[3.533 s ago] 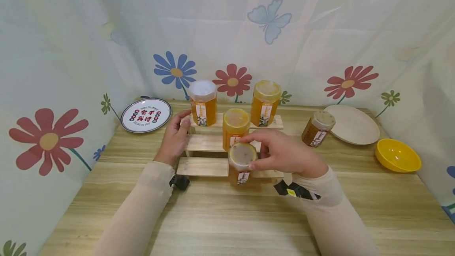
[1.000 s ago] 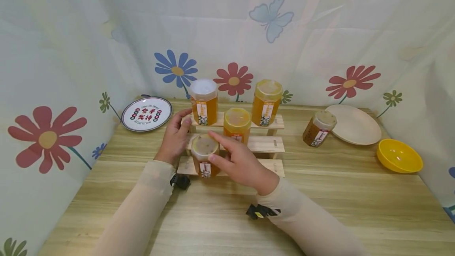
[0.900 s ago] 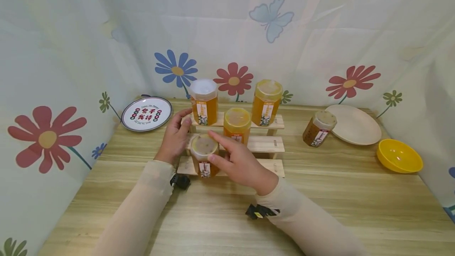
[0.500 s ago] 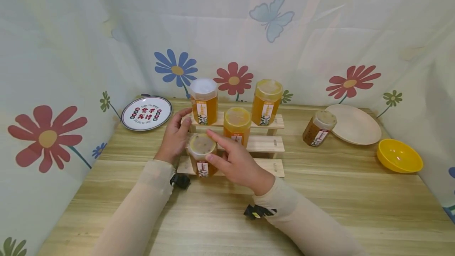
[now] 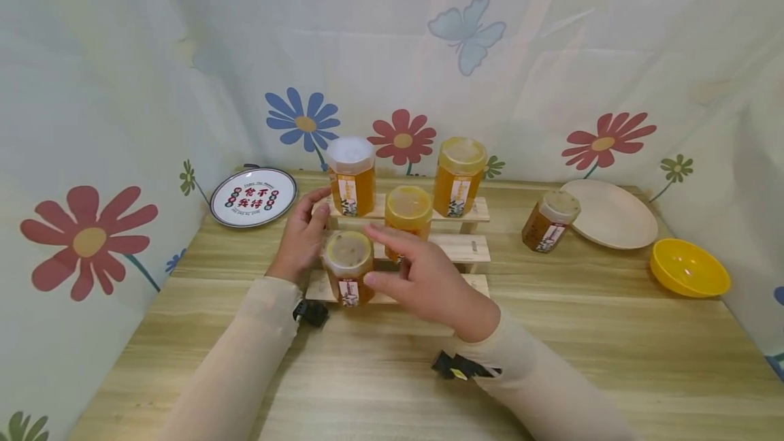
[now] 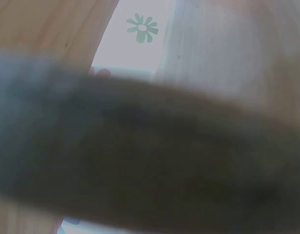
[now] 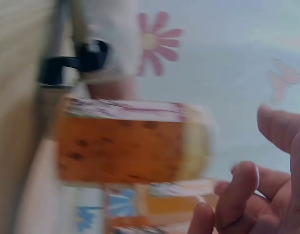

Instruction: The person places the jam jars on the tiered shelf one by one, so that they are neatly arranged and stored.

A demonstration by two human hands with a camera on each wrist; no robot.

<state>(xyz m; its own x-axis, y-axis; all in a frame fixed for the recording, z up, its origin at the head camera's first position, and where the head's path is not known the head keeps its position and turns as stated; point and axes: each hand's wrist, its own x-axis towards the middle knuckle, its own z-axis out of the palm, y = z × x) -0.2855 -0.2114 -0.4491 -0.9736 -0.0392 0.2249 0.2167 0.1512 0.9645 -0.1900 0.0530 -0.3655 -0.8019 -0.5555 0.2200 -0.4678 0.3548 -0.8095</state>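
Note:
A honey jar (image 5: 349, 271) with a clear lid and dark specks stands on the left of the lowest step of a wooden stepped rack (image 5: 456, 248). Just right of it is my right hand (image 5: 422, 278), thumb and fingers spread. The right wrist view shows a gap between these fingers (image 7: 237, 195) and the jar's lid end. My left hand (image 5: 303, 233) holds the rack's left end near the top step; its fingertips are partly hidden. A yellow-lidded jar (image 5: 408, 209) stands on the middle step, partly behind my right hand. The left wrist view is mostly blocked by a dark blur.
On the top step stand a white-lidded jar (image 5: 352, 179) and a yellow-lidded jar (image 5: 461, 179). Another speckled jar (image 5: 550, 222) is on the table to the right, beside a beige plate (image 5: 612, 216) and a yellow bowl (image 5: 689, 269). A printed plate (image 5: 252, 197) lies back left.
My right hand carried the speckled jar from the rack's middle front to the left of the lowest step. It has now let go and drawn slightly right. My left hand stayed put.

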